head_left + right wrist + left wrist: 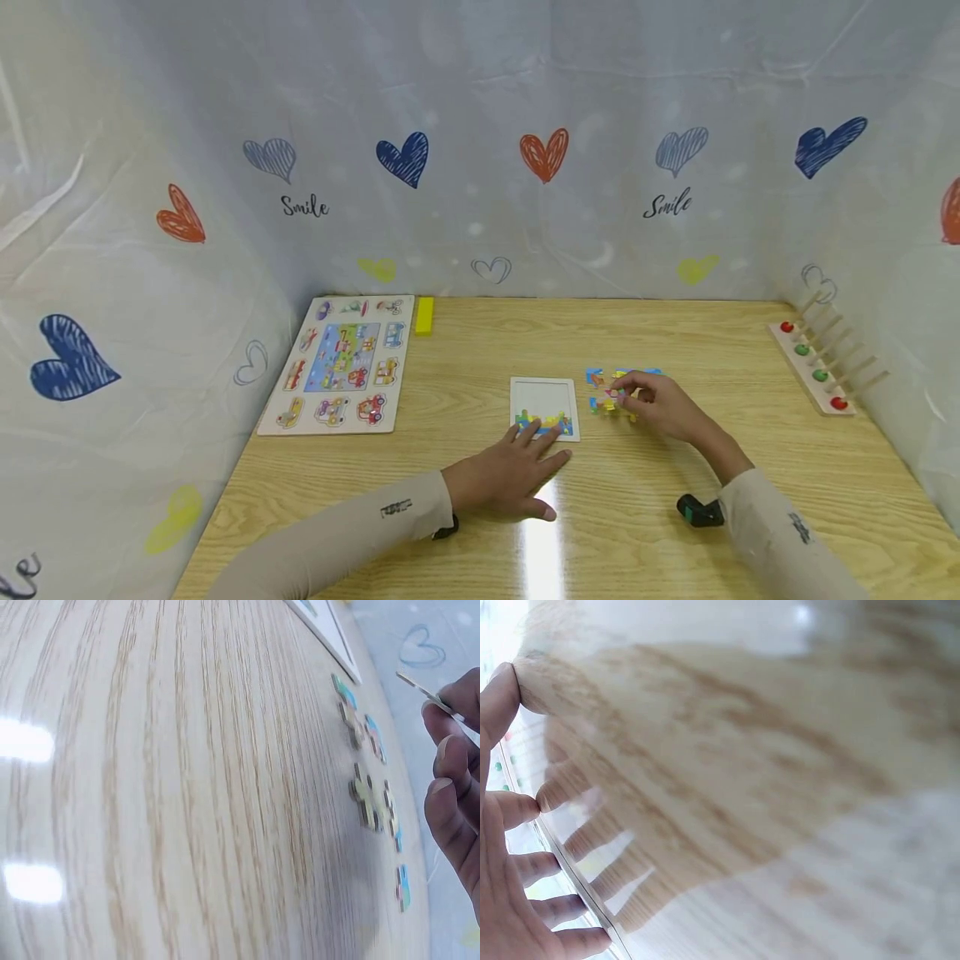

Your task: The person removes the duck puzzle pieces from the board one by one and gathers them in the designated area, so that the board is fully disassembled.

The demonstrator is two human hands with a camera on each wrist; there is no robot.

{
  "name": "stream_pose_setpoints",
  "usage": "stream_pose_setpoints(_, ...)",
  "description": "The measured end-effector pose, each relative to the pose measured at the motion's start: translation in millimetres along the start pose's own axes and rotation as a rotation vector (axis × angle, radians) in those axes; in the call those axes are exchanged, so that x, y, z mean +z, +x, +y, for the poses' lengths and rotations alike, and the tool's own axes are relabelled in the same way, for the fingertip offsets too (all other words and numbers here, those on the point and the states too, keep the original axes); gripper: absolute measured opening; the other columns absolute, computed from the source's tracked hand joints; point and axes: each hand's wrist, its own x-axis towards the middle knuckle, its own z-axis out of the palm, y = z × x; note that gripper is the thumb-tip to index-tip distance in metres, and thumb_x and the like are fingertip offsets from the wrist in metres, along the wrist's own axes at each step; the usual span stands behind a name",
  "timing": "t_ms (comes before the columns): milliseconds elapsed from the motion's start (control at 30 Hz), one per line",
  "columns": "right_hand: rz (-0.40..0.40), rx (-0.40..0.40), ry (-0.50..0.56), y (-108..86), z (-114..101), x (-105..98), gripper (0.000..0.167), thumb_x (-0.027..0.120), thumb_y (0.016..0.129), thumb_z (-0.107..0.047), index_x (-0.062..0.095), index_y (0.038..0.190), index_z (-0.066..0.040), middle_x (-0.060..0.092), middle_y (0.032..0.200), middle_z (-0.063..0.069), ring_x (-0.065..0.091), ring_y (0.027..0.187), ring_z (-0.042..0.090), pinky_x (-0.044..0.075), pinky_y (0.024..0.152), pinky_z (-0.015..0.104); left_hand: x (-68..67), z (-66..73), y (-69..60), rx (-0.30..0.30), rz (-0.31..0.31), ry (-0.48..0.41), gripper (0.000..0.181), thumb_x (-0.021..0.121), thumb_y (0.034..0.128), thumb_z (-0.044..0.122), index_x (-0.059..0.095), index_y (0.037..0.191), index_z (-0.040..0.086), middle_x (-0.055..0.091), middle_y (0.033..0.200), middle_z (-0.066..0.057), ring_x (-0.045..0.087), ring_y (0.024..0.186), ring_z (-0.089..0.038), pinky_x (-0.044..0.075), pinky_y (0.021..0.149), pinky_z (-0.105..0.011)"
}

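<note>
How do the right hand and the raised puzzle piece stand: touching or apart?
Touching: the right wrist view shows the right hand pinching one end of the puzzle piece.

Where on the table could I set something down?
Bare tabletop lies between the picture board and the small frame, and between the loose puzzle pieces and the peg rack. It's crowded around the frame, where the left hand rests, and around the pieces, where the right hand pinches one piece.
</note>
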Motion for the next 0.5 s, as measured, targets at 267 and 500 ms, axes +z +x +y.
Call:
stream_pose_setpoints(267, 0.012, 0.083, 0.046, -14.2, 9.7, -11.4, 0.021, 0.056, 0.103, -0.011, 0.066, 0.119, -0.003, 0.066, 0.113, 0.021, 0.057, 0.059, 0.012, 0.047, 0.054, 0.026, 2.6, -0.1, 0.5, -0.002, -0.010, -0.023, 0.083, 0.039, 0.0977, 0.070, 0.023, 0.161, 0.019, 0.015, 0.168, -0.017, 0.020, 0.152, -0.043, 0.033, 0.115, -0.057)
stream_pose_setpoints(500, 0.064, 0.107, 0.044, -25.7, 18.2, -20.9, 0.024, 0.056, 0.104, -0.014, 0.066, 0.121, -0.001, 0.067, 0.116, 0.023, 0.046, 0.051, 0.006, 0.044, 0.048, 0.027, 3.1, -0.2, 0.9, -0.002, -0.005, -0.028, 0.082, 0.039, 0.0978, 0.070, 0.023, 0.161, 0.019, 0.016, 0.167, -0.017, 0.021, 0.152, -0.043, 0.034, 0.115, -0.057)
